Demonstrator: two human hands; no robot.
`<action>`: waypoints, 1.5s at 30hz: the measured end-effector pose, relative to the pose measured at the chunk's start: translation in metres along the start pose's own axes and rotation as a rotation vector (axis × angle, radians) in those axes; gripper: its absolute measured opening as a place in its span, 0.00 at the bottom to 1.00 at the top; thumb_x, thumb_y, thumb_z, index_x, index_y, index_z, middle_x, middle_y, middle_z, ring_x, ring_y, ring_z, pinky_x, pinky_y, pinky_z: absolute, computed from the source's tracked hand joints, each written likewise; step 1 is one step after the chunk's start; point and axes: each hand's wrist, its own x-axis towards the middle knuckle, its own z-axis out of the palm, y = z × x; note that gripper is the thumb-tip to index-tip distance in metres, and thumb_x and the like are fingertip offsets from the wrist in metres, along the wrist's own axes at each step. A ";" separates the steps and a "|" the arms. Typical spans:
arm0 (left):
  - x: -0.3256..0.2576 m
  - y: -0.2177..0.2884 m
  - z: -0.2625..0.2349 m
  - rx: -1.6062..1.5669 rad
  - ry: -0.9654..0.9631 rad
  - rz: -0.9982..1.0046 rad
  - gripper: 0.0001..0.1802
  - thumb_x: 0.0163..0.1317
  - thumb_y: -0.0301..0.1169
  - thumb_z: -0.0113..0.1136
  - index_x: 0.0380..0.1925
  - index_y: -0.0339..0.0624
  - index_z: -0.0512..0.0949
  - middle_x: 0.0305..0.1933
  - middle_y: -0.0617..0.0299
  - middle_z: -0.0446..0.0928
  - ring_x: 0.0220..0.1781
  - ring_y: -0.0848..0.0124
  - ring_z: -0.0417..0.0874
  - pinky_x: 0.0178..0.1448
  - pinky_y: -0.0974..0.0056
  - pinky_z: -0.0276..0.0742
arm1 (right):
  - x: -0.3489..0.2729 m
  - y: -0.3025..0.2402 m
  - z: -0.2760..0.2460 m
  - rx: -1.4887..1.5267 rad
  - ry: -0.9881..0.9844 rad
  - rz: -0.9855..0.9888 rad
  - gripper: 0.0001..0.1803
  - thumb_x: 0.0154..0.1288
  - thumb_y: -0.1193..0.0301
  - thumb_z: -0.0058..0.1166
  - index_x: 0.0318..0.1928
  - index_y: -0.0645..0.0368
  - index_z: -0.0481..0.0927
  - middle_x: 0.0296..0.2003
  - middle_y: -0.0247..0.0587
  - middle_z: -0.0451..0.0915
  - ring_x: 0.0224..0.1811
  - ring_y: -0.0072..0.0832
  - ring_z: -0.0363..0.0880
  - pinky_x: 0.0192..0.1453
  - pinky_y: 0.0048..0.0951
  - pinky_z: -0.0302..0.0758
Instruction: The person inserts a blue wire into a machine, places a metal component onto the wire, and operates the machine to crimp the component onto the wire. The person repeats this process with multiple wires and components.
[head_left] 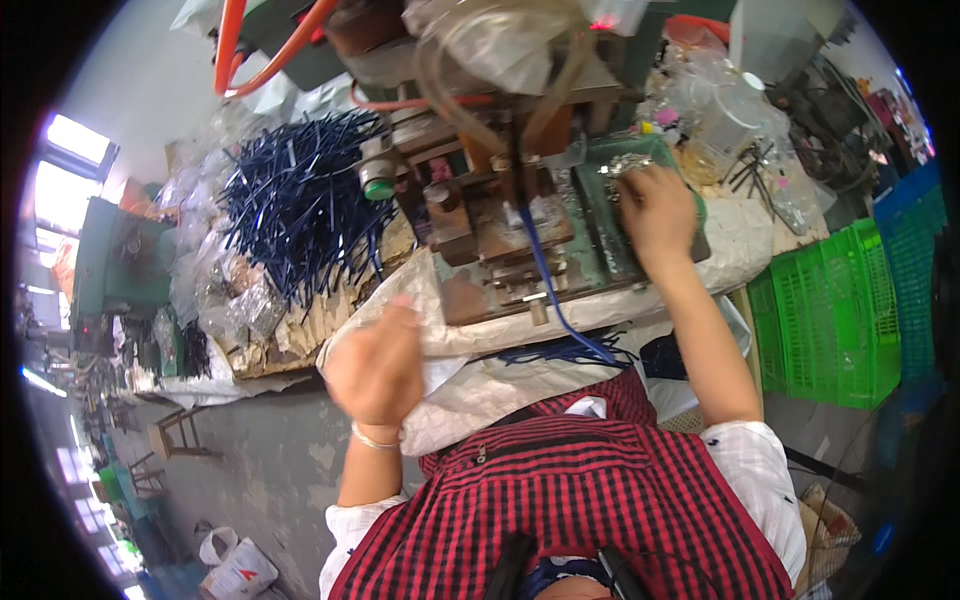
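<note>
The right hand [655, 210] is reaching into small silvery metal pieces [625, 165] on the green tray [600, 215], fingers curled; grip unclear. The blurred left hand [378, 362] is loosely closed, contents indiscernible. A dark blue cord [545, 270], probably light and limp, is lying in the press [500, 240]; pinching near its end looks best.

Rusty metal press [500, 240], glossy plastic cords [300, 200]

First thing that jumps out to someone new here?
Likely the big heap of dark blue thin cords fanned across the bench at upper left, then the rusty metal press machine at centre with one blue cord hanging from it. The right hand rests on a green tray of small shiny parts; the left hand is blurred.
</note>
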 end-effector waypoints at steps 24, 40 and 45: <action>0.006 -0.122 0.054 -0.545 0.040 -0.913 0.10 0.78 0.27 0.56 0.53 0.36 0.80 0.35 0.63 0.87 0.35 0.80 0.83 0.41 0.76 0.76 | 0.000 -0.067 -0.057 0.898 0.085 0.179 0.10 0.64 0.81 0.64 0.47 0.63 0.87 0.42 0.41 0.87 0.46 0.29 0.86 0.54 0.28 0.78; 0.059 -0.001 0.018 -0.673 0.333 -0.257 0.12 0.59 0.10 0.66 0.42 0.28 0.79 0.42 0.42 0.84 0.41 0.58 0.87 0.42 0.62 0.86 | 0.017 -0.136 -0.050 1.658 -0.100 0.556 0.28 0.68 0.83 0.59 0.67 0.68 0.68 0.50 0.46 0.85 0.51 0.23 0.83 0.54 0.22 0.77; 0.064 0.033 0.034 -0.372 0.012 0.146 0.16 0.49 0.27 0.80 0.38 0.39 0.85 0.46 0.53 0.87 0.24 0.72 0.79 0.26 0.67 0.74 | 0.011 -0.143 -0.077 1.686 -0.203 0.535 0.29 0.70 0.82 0.55 0.69 0.69 0.64 0.51 0.48 0.85 0.56 0.26 0.81 0.58 0.25 0.76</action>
